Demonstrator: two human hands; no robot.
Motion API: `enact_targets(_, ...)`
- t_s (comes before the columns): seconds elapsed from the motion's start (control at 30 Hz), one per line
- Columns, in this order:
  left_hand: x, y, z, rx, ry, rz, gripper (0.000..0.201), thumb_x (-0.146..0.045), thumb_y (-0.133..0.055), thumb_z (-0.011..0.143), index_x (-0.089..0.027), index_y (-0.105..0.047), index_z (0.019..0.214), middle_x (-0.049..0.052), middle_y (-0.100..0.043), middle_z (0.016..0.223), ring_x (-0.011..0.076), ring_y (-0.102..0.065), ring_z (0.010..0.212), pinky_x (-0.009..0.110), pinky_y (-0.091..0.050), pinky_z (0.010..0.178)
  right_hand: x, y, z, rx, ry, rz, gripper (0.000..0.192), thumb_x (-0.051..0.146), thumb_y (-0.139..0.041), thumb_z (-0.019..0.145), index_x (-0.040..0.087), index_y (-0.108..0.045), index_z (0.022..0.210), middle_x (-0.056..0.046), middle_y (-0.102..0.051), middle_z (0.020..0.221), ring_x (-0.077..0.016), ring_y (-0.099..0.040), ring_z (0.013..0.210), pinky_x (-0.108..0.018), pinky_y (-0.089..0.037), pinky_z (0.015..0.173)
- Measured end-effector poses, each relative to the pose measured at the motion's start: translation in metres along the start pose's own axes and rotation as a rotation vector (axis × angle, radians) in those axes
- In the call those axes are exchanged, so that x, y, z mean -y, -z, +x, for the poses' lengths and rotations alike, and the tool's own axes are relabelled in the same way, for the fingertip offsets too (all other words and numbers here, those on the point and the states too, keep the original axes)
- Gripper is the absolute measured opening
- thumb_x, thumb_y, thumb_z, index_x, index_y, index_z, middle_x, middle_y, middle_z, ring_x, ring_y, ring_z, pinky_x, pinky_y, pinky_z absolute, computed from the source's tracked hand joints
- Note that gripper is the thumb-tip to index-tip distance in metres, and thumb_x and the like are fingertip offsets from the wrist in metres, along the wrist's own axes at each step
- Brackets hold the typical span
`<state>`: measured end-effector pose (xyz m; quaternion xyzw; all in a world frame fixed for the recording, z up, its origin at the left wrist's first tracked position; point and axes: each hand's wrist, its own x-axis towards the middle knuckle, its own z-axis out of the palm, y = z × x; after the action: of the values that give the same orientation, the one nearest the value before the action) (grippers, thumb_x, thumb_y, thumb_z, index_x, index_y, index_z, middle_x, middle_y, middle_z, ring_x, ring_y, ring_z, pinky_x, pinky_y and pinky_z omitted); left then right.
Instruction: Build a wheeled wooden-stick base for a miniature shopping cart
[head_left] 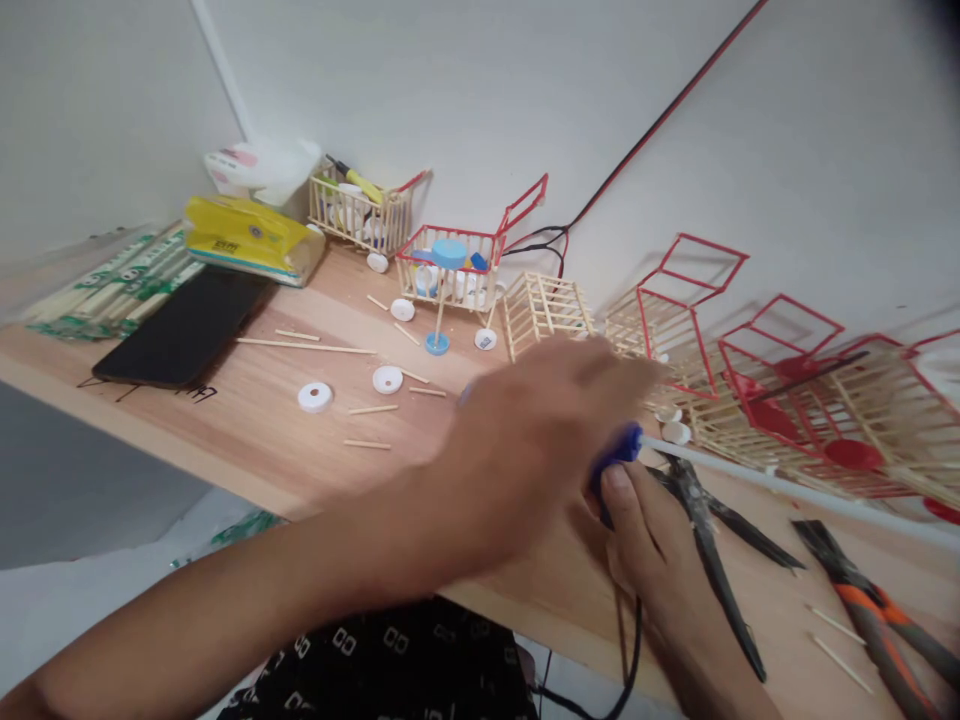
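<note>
My right hand (664,545) is wrapped around a blue glue gun (616,462), its thumb along the side. A long whitish glue stick (772,475) runs out of the gun to the right, and a black cord (636,650) hangs below. My left hand (517,445) is raised just left of the gun, smeared by motion, so its fingers and anything in them cannot be made out. Behind it stands a plain stick basket (547,305). White bottle caps (315,397) and short wooden sticks (373,409) lie to the left on the wooden table.
Small stick carts (450,285) with red handles line the wall, some holding bottle caps. At left are a black phone (184,325), a yellow packet (251,240) and bagged sticks (120,280). Black-handled pliers (705,530) and orange-handled pliers (862,595) lie right.
</note>
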<state>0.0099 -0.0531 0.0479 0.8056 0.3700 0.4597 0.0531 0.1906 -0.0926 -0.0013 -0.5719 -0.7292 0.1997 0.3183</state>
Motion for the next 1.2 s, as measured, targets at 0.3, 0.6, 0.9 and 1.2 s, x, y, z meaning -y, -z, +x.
enact_targets(0.3,0.093,0.009,-0.023,0.292,0.276,-0.001,0.013,-0.017,-0.064,0.077,-0.018,-0.067,0.09,0.004,-0.064,0.095,0.0171,-0.058,0.084,0.031,-0.047,0.076,-0.004,-0.005,0.004,0.011,-0.049,0.053,0.039,0.047,-0.033,0.096,0.019,-0.06,0.094,-0.007,-0.066,0.084,-0.0208,-0.06,0.075,-0.031,-0.044,0.067)
enact_targets(0.6,0.089,-0.012,-0.041,0.289,0.216,0.051,0.017,-0.008,-0.053,0.079,-0.017,-0.064,0.088,0.005,-0.06,0.095,0.0173,-0.056,0.088,0.03,-0.045,0.076,-0.004,-0.002,0.003,0.046,-0.025,-0.002,0.035,0.043,-0.035,0.096,0.019,-0.06,0.097,-0.005,-0.065,0.083,-0.0195,-0.059,0.077,-0.03,-0.042,0.071)
enact_targets(0.9,0.09,-0.015,-0.043,0.287,0.206,0.042,0.013,-0.008,-0.052,0.08,-0.016,-0.062,0.084,0.005,-0.06,0.093,0.0175,-0.057,0.088,0.031,-0.045,0.079,-0.007,-0.003,0.003,0.074,-0.005,-0.007,0.029,0.039,-0.036,0.098,0.02,-0.057,0.097,-0.004,-0.064,0.086,-0.0185,-0.058,0.079,-0.029,-0.041,0.07)
enact_targets(1.2,0.089,-0.016,-0.044,0.277,0.208,0.053,0.012,-0.007,-0.053,0.079,-0.015,-0.061,0.082,0.004,-0.061,0.089,0.0167,-0.057,0.086,0.03,-0.045,0.078,-0.01,-0.004,0.001,0.057,0.013,-0.009,0.029,0.039,-0.037,0.097,0.02,-0.057,0.103,-0.005,-0.065,0.09,-0.019,-0.059,0.083,-0.029,-0.042,0.072)
